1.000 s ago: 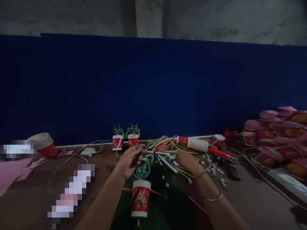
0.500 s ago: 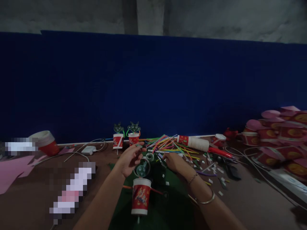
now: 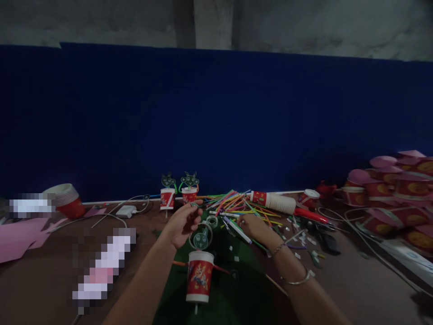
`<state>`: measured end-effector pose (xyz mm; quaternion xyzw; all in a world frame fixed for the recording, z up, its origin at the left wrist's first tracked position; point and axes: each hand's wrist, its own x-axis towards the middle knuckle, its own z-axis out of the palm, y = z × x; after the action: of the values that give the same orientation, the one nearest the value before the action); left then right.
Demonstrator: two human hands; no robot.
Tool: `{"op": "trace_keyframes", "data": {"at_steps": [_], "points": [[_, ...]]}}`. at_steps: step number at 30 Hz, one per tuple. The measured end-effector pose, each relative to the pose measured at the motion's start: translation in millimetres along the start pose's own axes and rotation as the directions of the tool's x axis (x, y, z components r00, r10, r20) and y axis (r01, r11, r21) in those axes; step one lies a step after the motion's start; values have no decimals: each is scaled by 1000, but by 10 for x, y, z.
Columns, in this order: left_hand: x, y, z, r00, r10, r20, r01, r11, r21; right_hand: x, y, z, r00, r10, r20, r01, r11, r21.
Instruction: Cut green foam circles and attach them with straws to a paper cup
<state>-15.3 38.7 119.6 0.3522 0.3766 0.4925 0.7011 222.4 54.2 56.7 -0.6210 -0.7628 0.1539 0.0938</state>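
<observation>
My left hand (image 3: 184,224) is raised, fingers curled, pinching a small dark green piece (image 3: 194,205) at its fingertips. Below it, a ring of tape (image 3: 210,241) surrounds a green cut-out with a drawn animal face (image 3: 200,239). A red paper cup (image 3: 199,277) with a printed cartoon figure stands nearer me; coloured straw arms stick out at its sides. My right hand (image 3: 255,228) reaches low beside the loose coloured straws (image 3: 233,203), fingers bent down and mostly hidden. Left of it lies a white and purple pen (image 3: 238,230).
Two cup figures (image 3: 167,198) with green heads stand at the back. A stack of cups (image 3: 275,202) lies beyond the straws, near a red tool (image 3: 313,215) and paper scraps. Pink-topped cups (image 3: 385,194) pile up at right. A cable and white adapter (image 3: 126,211) lie left.
My right hand has shifted right, and more of the white and purple pen shows. My left hand stays nearly in place with its small green piece.
</observation>
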Motion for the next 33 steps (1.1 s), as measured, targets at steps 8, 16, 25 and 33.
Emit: {"op": "trace_keyframes", "data": {"at_steps": [8, 16, 25, 33], "points": [[3, -5, -6, 1000, -9, -10, 9, 1000, -21, 63, 341, -124, 990, 134, -43, -136, 988, -68], [24, -26, 12, 997, -72, -41, 68, 994, -82, 90, 364, -84, 996, 88, -28, -91, 991, -95], [36, -19, 5, 997, -52, -54, 49, 997, -62, -1, 153, -146, 999, 25, 25, -23, 997, -75], [26, 8, 17, 988, -46, -147, 40, 998, -44, -96, 42, -188, 983, -107, 149, 111, 994, -23]]}}
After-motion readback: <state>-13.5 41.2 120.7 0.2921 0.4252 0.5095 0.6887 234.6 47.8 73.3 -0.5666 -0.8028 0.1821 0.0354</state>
